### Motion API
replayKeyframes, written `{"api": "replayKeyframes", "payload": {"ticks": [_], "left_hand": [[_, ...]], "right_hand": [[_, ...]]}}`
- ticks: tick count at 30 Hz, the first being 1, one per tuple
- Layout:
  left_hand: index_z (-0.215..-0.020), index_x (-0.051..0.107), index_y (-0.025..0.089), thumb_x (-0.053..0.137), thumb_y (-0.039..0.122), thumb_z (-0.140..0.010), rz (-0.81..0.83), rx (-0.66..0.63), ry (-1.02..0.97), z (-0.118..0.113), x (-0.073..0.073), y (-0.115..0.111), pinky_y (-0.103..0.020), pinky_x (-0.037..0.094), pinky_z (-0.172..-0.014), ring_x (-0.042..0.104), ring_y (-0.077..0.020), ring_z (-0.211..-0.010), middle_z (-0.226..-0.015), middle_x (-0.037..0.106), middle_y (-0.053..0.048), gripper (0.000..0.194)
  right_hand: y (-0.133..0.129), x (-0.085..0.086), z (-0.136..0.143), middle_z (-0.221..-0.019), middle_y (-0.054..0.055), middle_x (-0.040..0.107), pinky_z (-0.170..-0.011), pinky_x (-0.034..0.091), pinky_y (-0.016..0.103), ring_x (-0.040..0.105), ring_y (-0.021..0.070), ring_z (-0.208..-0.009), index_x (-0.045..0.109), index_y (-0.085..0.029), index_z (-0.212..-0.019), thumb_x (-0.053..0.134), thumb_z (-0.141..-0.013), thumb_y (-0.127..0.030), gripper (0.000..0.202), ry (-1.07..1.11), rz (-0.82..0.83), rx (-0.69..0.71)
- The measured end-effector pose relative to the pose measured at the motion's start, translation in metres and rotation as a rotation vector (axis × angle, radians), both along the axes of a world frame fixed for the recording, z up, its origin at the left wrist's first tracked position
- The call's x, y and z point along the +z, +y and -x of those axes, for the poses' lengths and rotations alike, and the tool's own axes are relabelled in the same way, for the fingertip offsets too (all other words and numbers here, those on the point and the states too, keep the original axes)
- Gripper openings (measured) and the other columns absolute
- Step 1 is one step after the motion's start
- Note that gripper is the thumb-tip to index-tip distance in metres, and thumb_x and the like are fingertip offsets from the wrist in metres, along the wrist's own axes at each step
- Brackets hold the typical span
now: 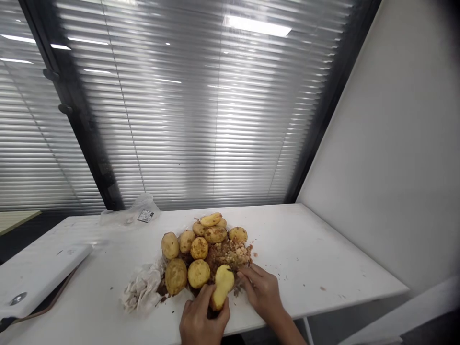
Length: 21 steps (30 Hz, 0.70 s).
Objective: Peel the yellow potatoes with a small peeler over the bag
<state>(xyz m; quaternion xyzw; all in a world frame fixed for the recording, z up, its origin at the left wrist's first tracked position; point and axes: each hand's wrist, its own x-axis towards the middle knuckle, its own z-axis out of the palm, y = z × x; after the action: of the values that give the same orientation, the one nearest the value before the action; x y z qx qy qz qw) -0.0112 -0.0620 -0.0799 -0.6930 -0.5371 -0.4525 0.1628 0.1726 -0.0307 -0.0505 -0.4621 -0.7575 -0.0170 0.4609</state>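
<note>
My left hand [201, 320] is closed around a partly peeled potato [223, 282], held upright near the table's front edge. Its bare upper part is pale yellow, while brown skin shows lower down near the fingers. Just to the right, my right hand [265, 293] is pinched shut beside the potato's upper end. A small dark piece shows between its fingertips and the potato, too small to identify. Behind both hands lies a heap of brown peel scraps [228, 254]. Several potatoes [199, 273] surround the heap, some with skin on and some partly peeled.
Crumpled white tissue or plastic [143, 289] lies left of the potatoes. A clear plastic bag [134, 211] with a label sits at the back of the white table [305, 258]. At the left is a white flat box-like object [46, 278]. Window blinds and a wall stand behind.
</note>
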Motion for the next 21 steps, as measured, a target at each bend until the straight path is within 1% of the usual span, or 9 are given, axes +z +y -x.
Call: {"api": "replayKeyframes", "payload": {"ticks": [1,3,5,6,8,11,13,17,21], "left_hand": [[-0.104,0.057,0.020,0.063,0.028,-0.081,0.001,-0.002,-0.001,0.000,0.000,0.000,-0.029,0.049,-0.071,0.067,-0.0174,-0.075,-0.094,0.073,-0.001,0.026],[-0.104,0.057,0.020,0.063,0.027,-0.080,0.011,-0.007,0.001,0.000,0.000,0.001,-0.029,0.049,-0.070,0.067,-0.0173,-0.075,-0.095,0.073,-0.001,0.025],[-0.104,0.058,0.021,0.063,0.027,-0.080,0.031,-0.005,0.005,0.001,-0.001,0.001,-0.028,0.049,-0.068,0.067,-0.0170,-0.073,-0.095,0.073,0.000,0.025],[-0.103,0.058,0.021,0.063,0.027,-0.079,0.037,-0.003,0.003,0.001,-0.001,0.001,-0.028,0.049,-0.068,0.067,-0.0170,-0.073,-0.095,0.073,0.000,0.025],[-0.102,0.059,0.022,0.062,0.026,-0.079,0.040,0.012,-0.016,0.002,-0.002,0.001,-0.029,0.050,-0.068,0.066,-0.0174,-0.072,-0.093,0.073,0.000,0.024],[-0.101,0.060,0.023,0.062,0.028,-0.079,0.042,0.026,-0.043,0.002,-0.004,0.001,-0.029,0.049,-0.066,0.065,-0.0177,-0.069,-0.092,0.073,0.001,0.023],[-0.100,0.061,0.024,0.062,0.028,-0.078,0.053,0.028,-0.054,0.001,-0.004,0.001,-0.028,0.049,-0.064,0.064,-0.0169,-0.066,-0.090,0.073,0.001,0.023],[-0.097,0.062,0.025,0.057,0.027,-0.080,0.043,0.025,-0.128,-0.002,-0.005,0.003,-0.029,0.048,-0.065,0.063,-0.0169,-0.064,-0.086,0.072,0.002,0.018],[-0.096,0.061,0.024,0.054,0.026,-0.080,0.021,0.022,-0.150,-0.003,-0.003,0.003,-0.029,0.048,-0.065,0.063,-0.0173,-0.063,-0.084,0.072,0.001,0.017]], "right_hand": [[-0.001,0.000,-0.001,-0.069,0.004,0.061,-0.054,0.044,0.022,0.059,0.0145,-0.060,0.067,-0.017,-0.092,0.046,-0.093,-0.020,0.022,0.024,-0.016,-0.003],[-0.003,0.001,-0.003,-0.069,0.003,0.060,-0.054,0.043,0.022,0.058,0.0143,-0.060,0.067,-0.017,-0.096,0.046,-0.093,-0.020,0.022,0.063,0.007,0.062],[-0.005,0.005,-0.005,-0.066,0.002,0.056,-0.053,0.041,0.022,0.056,0.0138,-0.059,0.067,-0.018,-0.091,0.045,-0.094,-0.021,0.023,0.048,0.075,0.149],[-0.005,0.006,-0.006,-0.065,0.002,0.055,-0.053,0.041,0.022,0.056,0.0137,-0.059,0.067,-0.019,-0.087,0.044,-0.095,-0.022,0.024,0.019,0.101,0.168],[-0.003,0.009,-0.006,-0.066,0.002,0.055,-0.053,0.039,0.022,0.056,0.0137,-0.060,0.066,-0.019,-0.082,0.044,-0.095,-0.022,0.026,-0.056,0.108,0.148],[0.004,0.010,-0.006,-0.067,0.003,0.056,-0.053,0.038,0.023,0.054,0.0142,-0.059,0.064,-0.018,-0.081,0.043,-0.095,-0.022,0.026,-0.124,0.045,0.088],[0.008,0.013,-0.006,-0.066,0.002,0.055,-0.054,0.038,0.023,0.054,0.0142,-0.060,0.063,-0.019,-0.080,0.042,-0.095,-0.022,0.027,-0.139,0.029,0.105],[0.013,0.023,-0.008,-0.066,0.001,0.055,-0.056,0.037,0.023,0.054,0.0138,-0.062,0.060,-0.019,-0.073,0.042,-0.096,-0.022,0.029,-0.234,0.062,0.200],[0.020,0.033,-0.008,-0.065,0.002,0.055,-0.055,0.035,0.023,0.053,0.0141,-0.061,0.062,-0.018,-0.075,0.042,-0.095,-0.023,0.029,-0.319,-0.010,0.181]]}}
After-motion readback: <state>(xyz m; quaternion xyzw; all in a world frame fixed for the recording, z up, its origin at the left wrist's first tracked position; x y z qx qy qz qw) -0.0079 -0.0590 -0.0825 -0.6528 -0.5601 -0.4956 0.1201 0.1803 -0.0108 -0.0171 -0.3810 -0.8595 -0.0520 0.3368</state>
